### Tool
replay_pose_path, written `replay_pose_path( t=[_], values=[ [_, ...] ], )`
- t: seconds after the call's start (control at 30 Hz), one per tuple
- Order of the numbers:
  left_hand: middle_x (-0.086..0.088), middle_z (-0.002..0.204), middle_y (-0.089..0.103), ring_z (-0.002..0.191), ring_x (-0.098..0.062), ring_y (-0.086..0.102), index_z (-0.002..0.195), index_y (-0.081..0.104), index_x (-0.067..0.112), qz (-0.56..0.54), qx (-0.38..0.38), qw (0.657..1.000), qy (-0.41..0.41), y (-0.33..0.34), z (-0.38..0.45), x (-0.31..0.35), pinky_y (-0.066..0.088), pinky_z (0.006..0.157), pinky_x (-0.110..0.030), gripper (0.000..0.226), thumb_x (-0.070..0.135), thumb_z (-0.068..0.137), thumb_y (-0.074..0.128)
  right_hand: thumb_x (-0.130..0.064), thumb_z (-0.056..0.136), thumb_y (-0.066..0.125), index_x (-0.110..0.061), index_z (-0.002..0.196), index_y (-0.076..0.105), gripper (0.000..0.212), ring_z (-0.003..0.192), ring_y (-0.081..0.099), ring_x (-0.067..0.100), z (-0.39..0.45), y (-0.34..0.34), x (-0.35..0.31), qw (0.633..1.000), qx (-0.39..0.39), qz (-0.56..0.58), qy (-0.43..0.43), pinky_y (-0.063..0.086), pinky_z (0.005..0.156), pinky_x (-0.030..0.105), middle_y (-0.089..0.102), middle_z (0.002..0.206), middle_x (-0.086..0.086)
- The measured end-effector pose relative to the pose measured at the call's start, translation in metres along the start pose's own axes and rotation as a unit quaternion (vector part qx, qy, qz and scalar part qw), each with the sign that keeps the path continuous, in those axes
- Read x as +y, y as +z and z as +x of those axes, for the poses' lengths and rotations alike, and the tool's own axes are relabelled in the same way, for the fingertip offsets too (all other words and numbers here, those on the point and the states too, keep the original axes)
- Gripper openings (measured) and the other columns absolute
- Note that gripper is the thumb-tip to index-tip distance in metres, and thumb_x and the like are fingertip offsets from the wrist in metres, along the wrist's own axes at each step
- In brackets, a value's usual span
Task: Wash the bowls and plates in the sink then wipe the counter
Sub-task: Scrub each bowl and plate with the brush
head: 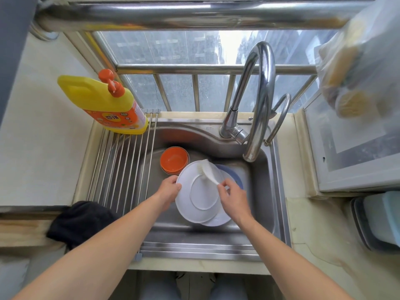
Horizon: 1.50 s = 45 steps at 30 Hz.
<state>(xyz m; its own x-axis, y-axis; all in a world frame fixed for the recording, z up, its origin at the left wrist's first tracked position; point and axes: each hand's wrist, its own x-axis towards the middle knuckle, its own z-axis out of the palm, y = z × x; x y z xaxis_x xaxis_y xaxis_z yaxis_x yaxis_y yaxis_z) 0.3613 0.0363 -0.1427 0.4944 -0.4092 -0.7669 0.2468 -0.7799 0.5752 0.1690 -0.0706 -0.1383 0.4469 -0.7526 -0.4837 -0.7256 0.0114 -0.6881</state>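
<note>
Over the steel sink point(263, 191) my left hand point(170, 189) grips the left rim of a white plate point(194, 204), held with its underside facing up. My right hand point(232, 197) is shut on a white dish brush point(207, 171), whose bristles rest on the plate's far rim. A second white plate point(218, 220) lies partly hidden under the held one, and a blue plate point(231, 173) shows behind them. Stacked orange bowls point(174, 160) sit at the sink's back left.
A roll-up drying rack point(121, 165) covers the sink's left side, with a yellow detergent bottle point(104, 105) at its far end. A black cloth point(80, 221) lies on the left counter. The curved faucet point(257, 100) arches over the sink. A bag of sponges point(355, 68) hangs at right.
</note>
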Motion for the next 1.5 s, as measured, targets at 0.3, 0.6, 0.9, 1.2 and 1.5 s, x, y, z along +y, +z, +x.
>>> replay_pose_path(
  t=[0.3,0.6,0.9,1.2,1.5],
  values=[
    [-0.015,0.111,0.069,0.085,-0.022,0.064,0.113,0.064,0.011,0.015,-0.003,1.000,0.002,-0.002,0.004,0.002,0.053,0.071,-0.033,0.026,0.002,0.099,0.044,-0.035,0.099,0.049,-0.021,0.082,0.055,0.022,0.073,0.059,0.023,0.006,-0.006,0.012,0.997,0.043,0.005,0.068,0.049,0.068,0.039,0.062,0.074,0.001],
    [-0.013,0.109,0.070,0.092,-0.027,0.065,0.107,0.065,0.014,0.015,-0.002,1.000,0.004,0.003,0.005,0.003,0.056,0.089,-0.047,0.026,0.001,0.097,0.045,-0.033,0.100,0.047,-0.019,0.082,0.055,0.025,0.076,0.060,0.026,0.006,-0.004,0.007,0.995,0.063,0.013,0.078,0.049,0.067,0.037,0.062,0.076,0.004],
    [-0.013,0.108,0.070,0.089,-0.025,0.065,0.106,0.066,0.014,0.014,-0.009,1.000,0.010,0.001,0.006,0.006,0.055,0.081,-0.039,0.027,0.000,0.095,0.045,-0.032,0.102,0.044,-0.020,0.078,0.049,0.028,0.075,0.057,0.026,0.009,-0.003,0.003,0.995,0.055,0.005,0.086,0.043,0.065,0.037,0.060,0.079,0.004],
    [-0.015,0.111,0.069,0.093,-0.028,0.065,0.109,0.065,0.013,0.002,-0.005,1.000,-0.001,0.002,0.003,0.002,0.055,0.083,-0.042,0.027,0.001,0.097,0.044,-0.033,0.100,0.045,-0.017,0.079,0.053,0.027,0.071,0.055,0.023,0.014,-0.008,0.009,0.995,0.023,0.010,0.093,0.051,0.068,0.040,0.061,0.076,0.003],
    [-0.013,0.111,0.070,0.103,-0.033,0.068,0.114,0.066,0.012,-0.003,-0.006,1.000,-0.006,0.000,0.003,0.001,0.057,0.085,-0.046,0.028,0.003,0.098,0.046,-0.034,0.100,0.044,-0.015,0.083,0.053,0.027,0.064,0.051,0.020,0.020,-0.010,0.007,0.990,0.000,0.047,0.134,0.045,0.055,0.031,0.059,0.077,0.004]
  ],
)
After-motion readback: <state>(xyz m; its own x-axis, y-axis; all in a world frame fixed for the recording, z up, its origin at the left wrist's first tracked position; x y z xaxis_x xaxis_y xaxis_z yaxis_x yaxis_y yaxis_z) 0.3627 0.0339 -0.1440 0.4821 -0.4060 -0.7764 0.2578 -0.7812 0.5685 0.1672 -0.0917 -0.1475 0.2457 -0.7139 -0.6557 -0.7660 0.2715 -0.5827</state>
